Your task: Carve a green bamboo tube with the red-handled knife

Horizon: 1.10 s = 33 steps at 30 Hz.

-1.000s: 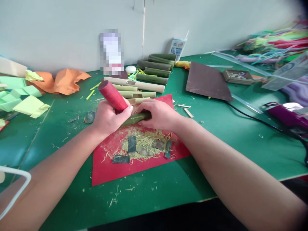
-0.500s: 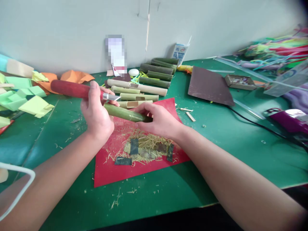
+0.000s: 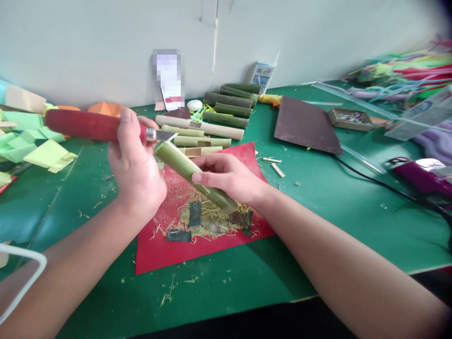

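My left hand (image 3: 136, 165) is closed around the red handle of a carving knife (image 3: 84, 125), its short metal blade pointing right. In my right hand (image 3: 229, 176) is a green bamboo tube (image 3: 180, 165), gripped near its middle. The tube slants down to the right, its upper left end close below the blade; whether they touch I cannot tell. Beneath both hands lies a red sheet (image 3: 158, 256) with a heap of bamboo shavings (image 3: 208, 226) and several dark flat pieces on it.
Behind the hands, several bamboo tubes (image 3: 229, 110) lie in a row. A phone (image 3: 169, 80) and a drink carton (image 3: 263, 75) lean against the wall. Folded papers (image 3: 45, 153) lie left. On the right are a dark board (image 3: 307, 122), a small box (image 3: 351, 118) and a black cable (image 3: 374, 181).
My right hand has turned the bamboo tube, so its lower right end points further down and a pale cut strip shows. The left hand with the knife has shifted left.
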Available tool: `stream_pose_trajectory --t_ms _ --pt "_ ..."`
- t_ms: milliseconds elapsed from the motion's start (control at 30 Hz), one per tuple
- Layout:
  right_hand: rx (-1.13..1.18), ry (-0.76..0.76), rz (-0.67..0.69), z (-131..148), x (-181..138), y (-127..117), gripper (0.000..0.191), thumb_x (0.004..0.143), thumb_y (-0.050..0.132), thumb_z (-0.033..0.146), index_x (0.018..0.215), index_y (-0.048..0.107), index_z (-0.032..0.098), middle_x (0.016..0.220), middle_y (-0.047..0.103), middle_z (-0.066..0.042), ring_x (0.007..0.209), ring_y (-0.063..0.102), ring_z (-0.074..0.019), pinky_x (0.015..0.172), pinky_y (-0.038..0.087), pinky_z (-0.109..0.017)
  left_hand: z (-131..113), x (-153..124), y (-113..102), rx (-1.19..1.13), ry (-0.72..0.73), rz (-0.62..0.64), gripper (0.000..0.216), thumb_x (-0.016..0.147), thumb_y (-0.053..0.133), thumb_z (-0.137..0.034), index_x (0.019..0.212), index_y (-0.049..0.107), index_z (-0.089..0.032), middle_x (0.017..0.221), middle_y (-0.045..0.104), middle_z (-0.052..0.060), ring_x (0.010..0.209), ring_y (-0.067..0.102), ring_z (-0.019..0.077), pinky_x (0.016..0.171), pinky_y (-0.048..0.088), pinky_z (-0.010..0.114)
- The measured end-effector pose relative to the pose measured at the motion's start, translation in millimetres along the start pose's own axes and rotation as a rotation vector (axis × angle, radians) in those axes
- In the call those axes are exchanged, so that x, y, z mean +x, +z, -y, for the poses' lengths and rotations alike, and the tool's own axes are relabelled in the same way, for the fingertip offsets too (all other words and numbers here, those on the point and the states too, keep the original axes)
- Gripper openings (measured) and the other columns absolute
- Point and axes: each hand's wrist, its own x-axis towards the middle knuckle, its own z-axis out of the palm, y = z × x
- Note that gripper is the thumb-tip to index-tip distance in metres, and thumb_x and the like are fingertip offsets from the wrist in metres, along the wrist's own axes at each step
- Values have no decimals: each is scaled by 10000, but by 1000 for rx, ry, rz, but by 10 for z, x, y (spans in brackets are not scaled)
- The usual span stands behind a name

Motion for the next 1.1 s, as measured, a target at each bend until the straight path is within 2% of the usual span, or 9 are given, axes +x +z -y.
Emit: stream_pose_trajectory --t_ms 33,100,200,267,333,400,633,833,1100 --pt "26 2 -67 -9 9 -15 295 779 721 418 930 658 172 871 642 -11 761 563 -135 661 438 -267 8 13 -7 28 59 -27 252 948 498 -293 727 540 -179 745 552 -2 681 532 74 667 498 216" --pt "62 9 -199 -21 28 -54 279 776 706 398 923 630 173 881 633 -22 766 564 -142 669 444 -276 38 19 -21 61 63 -25 229 917 526 -279 713 560 -180 744 565 -11 600 474 57 554 441 207" --pt "86 26 -313 -38 56 -119 271 791 656 366 977 605 175 929 635 -47 798 577 -161 688 458 -292 116 -44 -43 44 -109 62 130 818 661 -274 731 606 -195 652 523 -32 470 382 51 397 308 227" --pt "89 31 -350 -61 76 -155 291 787 652 349 1017 594 180 949 637 -54 816 591 -172 695 469 -299 185 -112 -66 74 -153 230 152 772 744 -315 764 633 -211 564 469 -54 440 388 58 380 302 225" --pt "91 35 -379 -93 94 -182 297 783 659 348 1018 583 182 940 637 -53 808 601 -177 696 478 -307 253 -173 -96 141 -217 391 184 752 774 -339 771 640 -215 559 513 -46 452 443 70 384 322 224" --pt "94 50 -409 -125 107 -202 264 786 657 364 957 579 179 895 628 -46 778 601 -172 693 483 -313 308 -212 -124 177 -268 454 213 761 769 -381 782 647 -207 568 553 -34 456 477 78 390 350 222" --pt "32 90 -466 -111 99 -205 305 798 648 458 863 590 165 832 619 -42 691 571 -141 606 456 -288 356 -238 -141 143 -298 437 272 805 717 -448 786 660 -183 652 621 -5 496 539 83 404 381 209" --pt "-67 61 -529 -101 89 -197 575 764 695 403 1284 524 228 857 666 -21 706 621 -173 591 455 -300 318 -274 -136 112 -281 464 267 817 723 -445 785 669 -185 607 597 -18 471 499 72 415 368 205" --pt "-416 77 -572 -243 112 -178 349 823 593 420 1093 521 211 707 630 6 580 531 -145 536 356 -298 322 -291 -146 219 -267 472 241 795 733 -422 779 673 -189 592 611 -18 448 498 76 410 391 211"
